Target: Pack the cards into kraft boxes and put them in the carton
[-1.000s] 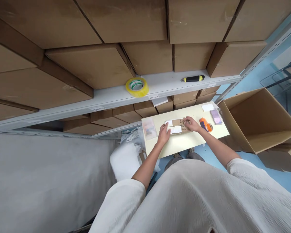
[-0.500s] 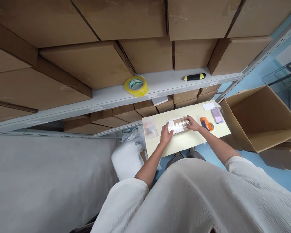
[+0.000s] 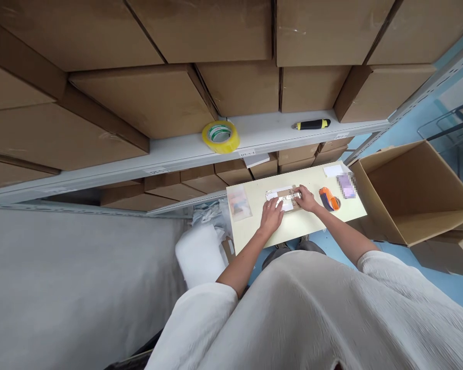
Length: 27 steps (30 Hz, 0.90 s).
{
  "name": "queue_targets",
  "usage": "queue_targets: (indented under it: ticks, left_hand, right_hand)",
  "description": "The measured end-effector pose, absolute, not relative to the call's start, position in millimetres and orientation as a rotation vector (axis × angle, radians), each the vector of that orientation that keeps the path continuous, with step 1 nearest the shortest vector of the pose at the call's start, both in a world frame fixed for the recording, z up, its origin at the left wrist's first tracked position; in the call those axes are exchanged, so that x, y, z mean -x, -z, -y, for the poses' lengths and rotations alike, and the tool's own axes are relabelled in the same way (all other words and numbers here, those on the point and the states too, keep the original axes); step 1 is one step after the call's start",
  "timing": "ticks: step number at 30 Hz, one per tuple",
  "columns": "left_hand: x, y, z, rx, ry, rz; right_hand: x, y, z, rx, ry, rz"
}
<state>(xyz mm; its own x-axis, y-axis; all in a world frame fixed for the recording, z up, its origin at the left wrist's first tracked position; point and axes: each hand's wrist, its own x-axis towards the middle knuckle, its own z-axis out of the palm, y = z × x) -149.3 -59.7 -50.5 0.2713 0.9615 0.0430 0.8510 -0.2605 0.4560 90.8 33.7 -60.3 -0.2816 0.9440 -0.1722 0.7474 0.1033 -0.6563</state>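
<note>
A small cardboard box [image 3: 288,205] with shiny clear tape and white labels lies on a pale yellow table [image 3: 293,228]. My left hand [image 3: 272,216] rests on the box's left end, its fingers stretched out over the top. At the opposite end my right hand [image 3: 306,199] grips the box, its fingertips on the taped top. An orange and dark blue tape dispenser [image 3: 329,199] is just right of my right hand. Farther right are a blurred-out purple item [image 3: 346,185] and a white paper [image 3: 333,170]. A clear plastic sheet [image 3: 239,204] lies at the table's left end.
Ahead, a grey shelf [image 3: 189,155] bears stacked cardboard boxes [image 3: 239,87], a yellow tape roll [image 3: 220,137] and a black and yellow utility knife [image 3: 312,124]. A big open carton [image 3: 412,190] stands right of the table. A white wrapped bundle [image 3: 200,254] lies left of it.
My left hand has gone from gripping the box's left end to lying over its top, fingers extended. My right fingers have shifted slightly on the right end. The view has tilted slightly.
</note>
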Motion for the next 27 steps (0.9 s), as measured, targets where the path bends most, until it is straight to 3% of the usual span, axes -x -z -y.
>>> queue_targets:
  ticks: [13,21,27]
  left_hand:
    - [142,53,60,-2.257,-0.391,-1.68]
    - [140,49,59,-2.224,-0.375,-1.702]
    - [137,45,56,-2.158,-0.349,-1.718]
  right_hand:
    - [-110,62,-24,1.686,-0.772,2.051]
    - [-201,63,-15,2.366,-0.664,1.887]
    - [-230,78,-7,2.379,-0.693,1.891]
